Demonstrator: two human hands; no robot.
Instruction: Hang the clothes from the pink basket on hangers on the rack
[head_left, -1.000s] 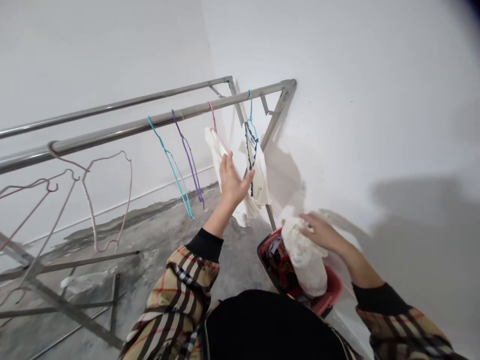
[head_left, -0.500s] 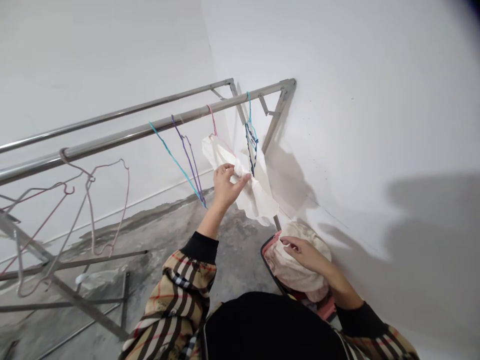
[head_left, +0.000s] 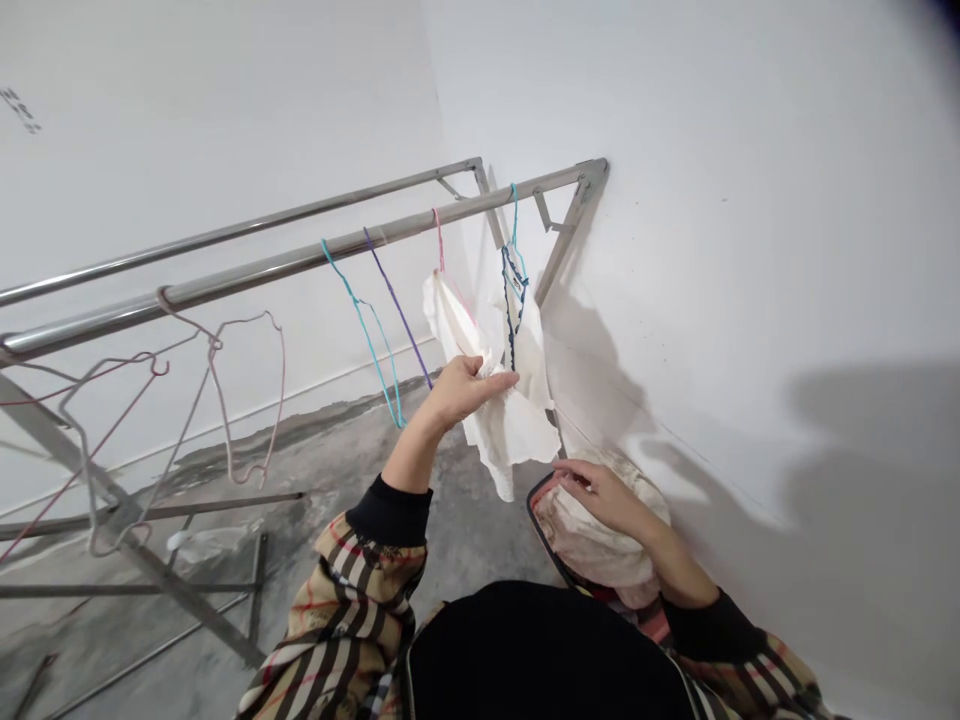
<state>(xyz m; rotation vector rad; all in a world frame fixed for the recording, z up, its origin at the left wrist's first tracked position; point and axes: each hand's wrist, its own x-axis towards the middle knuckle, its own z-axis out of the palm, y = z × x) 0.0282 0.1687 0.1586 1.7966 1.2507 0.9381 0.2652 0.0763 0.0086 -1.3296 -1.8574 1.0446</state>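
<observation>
A white garment (head_left: 450, 310) hangs from a pink hanger (head_left: 439, 240) on the front rail. My left hand (head_left: 469, 387) is closed on its cloth, the thumb lying along the bunched fabric. Just right of it, a second white garment with dark blue scalloped trim (head_left: 534, 350) hangs on a light blue hanger (head_left: 515, 215). My right hand (head_left: 604, 495) is held low over a basket of laundry, its fingers stretched out and a little bent, holding nothing that I can see. Its fingertips come close to the lower hem of the hanging cloth.
A metal drying rack (head_left: 262, 268) with two rails reaches to the wall corner. A blue hanger (head_left: 364, 320), a purple hanger (head_left: 397, 305) and several pinkish wire hangers (head_left: 232, 400) hang left. The dark-rimmed basket (head_left: 541, 520) with crumpled pale laundry (head_left: 592, 540) stands by the right wall.
My left hand has moved slightly down the white garment, and the cloth hangs lower. My right hand has risen a little toward the hem. The blue and purple hangers have swung.
</observation>
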